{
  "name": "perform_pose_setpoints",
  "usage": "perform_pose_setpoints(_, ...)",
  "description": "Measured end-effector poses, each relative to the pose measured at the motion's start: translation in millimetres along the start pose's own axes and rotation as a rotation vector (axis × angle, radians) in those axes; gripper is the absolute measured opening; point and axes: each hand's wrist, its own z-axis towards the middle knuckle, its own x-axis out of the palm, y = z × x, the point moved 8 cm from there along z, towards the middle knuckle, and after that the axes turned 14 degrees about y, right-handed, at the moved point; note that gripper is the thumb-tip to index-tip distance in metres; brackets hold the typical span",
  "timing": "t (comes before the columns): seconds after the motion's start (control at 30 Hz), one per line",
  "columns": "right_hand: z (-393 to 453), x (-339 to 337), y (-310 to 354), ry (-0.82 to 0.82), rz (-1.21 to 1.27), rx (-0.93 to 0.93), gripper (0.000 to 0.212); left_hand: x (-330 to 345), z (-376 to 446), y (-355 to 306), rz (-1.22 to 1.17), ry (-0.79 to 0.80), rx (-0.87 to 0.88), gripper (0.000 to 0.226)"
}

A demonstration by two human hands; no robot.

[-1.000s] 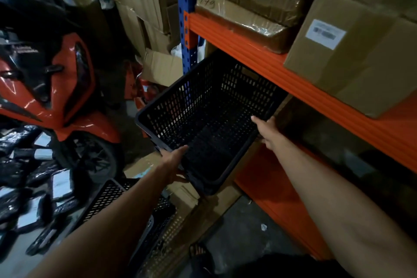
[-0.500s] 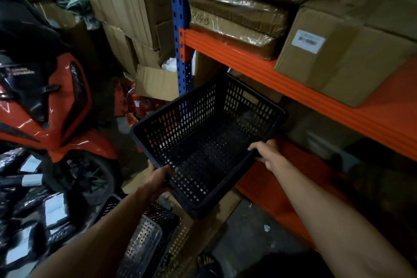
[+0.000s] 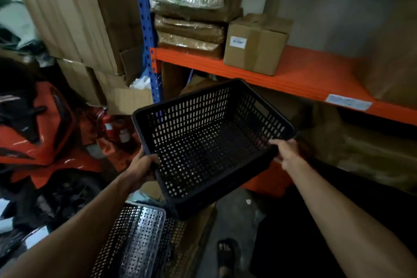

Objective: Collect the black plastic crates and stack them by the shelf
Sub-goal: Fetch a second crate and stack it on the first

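A black perforated plastic crate point(image 3: 209, 142) hangs in the air in front of the shelving, tilted so its open top faces the person and its far end rises toward the orange shelf beam point(image 3: 282, 79). It is empty. The left hand point(image 3: 144, 168) grips the crate's near left corner, fingers curled over the rim. The right hand point(image 3: 286, 152) clamps the rim at the right corner, thumb on top.

Below the held crate, on the floor, lies another black crate point(image 3: 140, 239), its holed side catching the light, resting on flattened cardboard point(image 3: 196, 244). A sandalled foot point(image 3: 226, 255) shows beside it.

On the orange shelf sit a labelled cardboard box point(image 3: 255, 45) and, just left of it, a stack of plastic-wrapped brown packages point(image 3: 191, 20). A blue upright post point(image 3: 146, 29) frames the shelf's left end. Farther left, large cartons point(image 3: 74, 22) are piled up, and a red scooter point(image 3: 38, 128) stands below them.
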Motion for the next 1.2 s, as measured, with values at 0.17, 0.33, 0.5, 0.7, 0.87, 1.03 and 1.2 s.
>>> perform_pose_setpoints(0.17, -56.2, -64.9, 26.8, -0.131, 0.170, -0.097, 0.050, 23.7, -7.5, -27.1, 0.031, 0.088, 0.063, 0.077)
perform_pose_setpoints(0.33, -88.4, -150.5, 38.8, -0.167, 0.274, -0.068, 0.058, 93.5, -35.8, -82.1, 0.214, 0.189, 0.122, 0.066)
perform_pose_setpoints(0.5, -112.4, -240.5, 43.8, -0.353, 0.231, -0.071, 0.070, 159.7, -33.4, -99.9, 0.292, 0.303, 0.128, 0.051)
perform_pose_setpoints(0.7, -173.5, -353.3, 50.4, -0.632, 0.147, -0.201, 0.020, 257.6, -12.8, -91.3, 0.385, 0.362, 0.122, 0.040)
perform_pose_setpoints(0.87, -196.3, -419.0, 29.2, -0.610, 0.219, -0.139, 0.014, 343.1, 5.2, -71.0, 0.471, 0.374, 0.035, 0.058)
perform_pose_setpoints(1.03, -205.8, -494.3, -2.4, -0.698, 0.240, -0.108, 0.039, 421.1, 16.7, -37.9, 0.489, 0.407, -0.003, 0.066)
perform_pose_setpoints(1.2, -201.5, -551.4, -20.0, -0.708, 0.172, -0.068, 0.028, 485.6, 21.3, -13.9, 0.574, 0.456, -0.016, 0.057)
